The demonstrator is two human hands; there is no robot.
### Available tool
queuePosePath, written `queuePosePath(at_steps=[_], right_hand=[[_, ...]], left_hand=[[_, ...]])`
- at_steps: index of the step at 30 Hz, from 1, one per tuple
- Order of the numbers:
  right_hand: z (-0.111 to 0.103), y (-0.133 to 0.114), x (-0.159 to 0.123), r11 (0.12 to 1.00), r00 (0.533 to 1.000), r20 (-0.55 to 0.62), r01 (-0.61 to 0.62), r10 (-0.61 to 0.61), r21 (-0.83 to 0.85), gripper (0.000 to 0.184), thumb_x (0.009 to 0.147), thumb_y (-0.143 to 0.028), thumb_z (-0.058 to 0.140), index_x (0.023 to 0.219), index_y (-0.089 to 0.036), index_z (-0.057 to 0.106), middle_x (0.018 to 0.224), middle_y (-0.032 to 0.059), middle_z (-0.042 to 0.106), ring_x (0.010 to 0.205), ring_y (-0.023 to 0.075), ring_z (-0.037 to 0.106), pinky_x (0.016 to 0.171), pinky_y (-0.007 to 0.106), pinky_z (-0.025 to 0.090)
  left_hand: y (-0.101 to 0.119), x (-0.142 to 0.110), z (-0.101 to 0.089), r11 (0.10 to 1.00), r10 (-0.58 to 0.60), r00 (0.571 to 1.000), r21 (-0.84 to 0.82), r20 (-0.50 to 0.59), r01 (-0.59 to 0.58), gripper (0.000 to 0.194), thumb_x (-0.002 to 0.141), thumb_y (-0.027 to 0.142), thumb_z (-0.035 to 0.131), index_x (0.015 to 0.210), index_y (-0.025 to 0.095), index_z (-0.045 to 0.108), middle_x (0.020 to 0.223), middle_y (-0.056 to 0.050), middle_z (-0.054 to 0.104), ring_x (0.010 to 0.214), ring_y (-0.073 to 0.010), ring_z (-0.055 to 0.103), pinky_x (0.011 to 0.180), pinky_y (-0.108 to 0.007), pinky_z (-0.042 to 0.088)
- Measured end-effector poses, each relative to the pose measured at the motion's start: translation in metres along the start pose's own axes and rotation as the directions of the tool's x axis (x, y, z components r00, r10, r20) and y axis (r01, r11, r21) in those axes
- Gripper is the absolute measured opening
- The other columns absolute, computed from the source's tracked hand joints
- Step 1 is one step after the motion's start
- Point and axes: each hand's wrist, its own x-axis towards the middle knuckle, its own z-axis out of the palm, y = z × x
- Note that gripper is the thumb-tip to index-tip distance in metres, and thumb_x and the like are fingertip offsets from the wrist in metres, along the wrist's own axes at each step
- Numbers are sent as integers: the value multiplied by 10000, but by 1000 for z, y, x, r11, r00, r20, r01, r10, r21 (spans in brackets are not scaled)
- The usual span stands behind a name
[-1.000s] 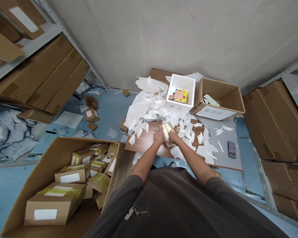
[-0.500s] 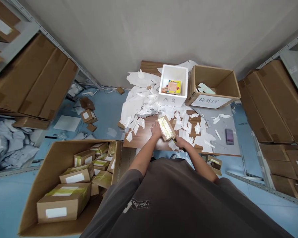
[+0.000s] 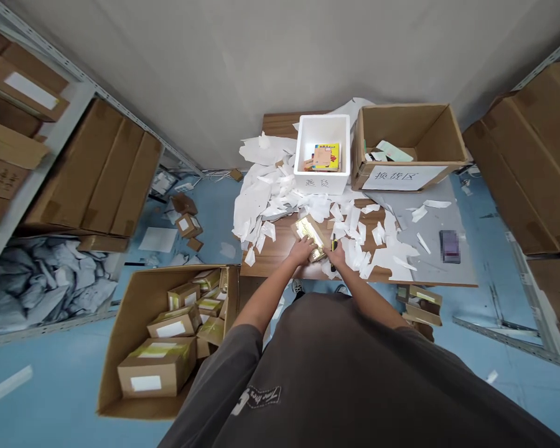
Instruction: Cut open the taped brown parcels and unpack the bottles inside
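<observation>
A small cardboard box [image 3: 310, 229] with shiny yellowish tape over its top lies tilted on the wooden table. My left hand [image 3: 302, 250] grips its near left side, fingers over the taped face. At the box's near right corner, my right hand [image 3: 336, 255] is closed around a slim black-and-yellow box cutter [image 3: 333, 245], which points away from me. The right fingers also seem to touch that corner. Whether the blade is out is too small to tell. Torn white paper scraps [image 3: 353, 227] lie around the box.
Behind stand a white foam box [image 3: 322, 183] holding small packages and a labelled open carton [image 3: 404, 177]. A purple pixelated item [image 3: 450, 246] lies at the table's right. Left of me, a large carton [image 3: 116, 348] holds several taped boxes. Shelves with cartons [image 3: 98, 168] flank both sides.
My left hand has shifted from the box's left side toward its near end. The box cutter has turned from the box's near edge to point away, beside the box. The camera view has shifted.
</observation>
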Motion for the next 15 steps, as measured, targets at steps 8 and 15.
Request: queuePosePath(at_steps=[8, 15], right_hand=[[-5, -37, 38, 995, 996, 61, 71, -67, -77, 639, 749, -323, 851, 1313, -226, 565, 1109, 75, 769, 976, 265, 739, 905, 348, 586], [-41, 6, 6, 988, 918, 366, 130, -154, 89, 279, 1088, -470, 502, 1230, -233, 545, 702, -50, 668, 500, 183, 614, 584, 265, 507]], left_hand=[[18, -5, 9, 983, -183, 982, -8, -37, 183, 511, 907, 258, 768, 1404, 195, 668, 1649, -188, 506, 1565, -363, 395, 1246, -482, 368], [21, -7, 22, 967, -251, 968, -38, 23, 252, 828, 825, 219, 889, 1552, 122, 505, 1656, -268, 505, 1583, -381, 444, 1233, -436, 410]])
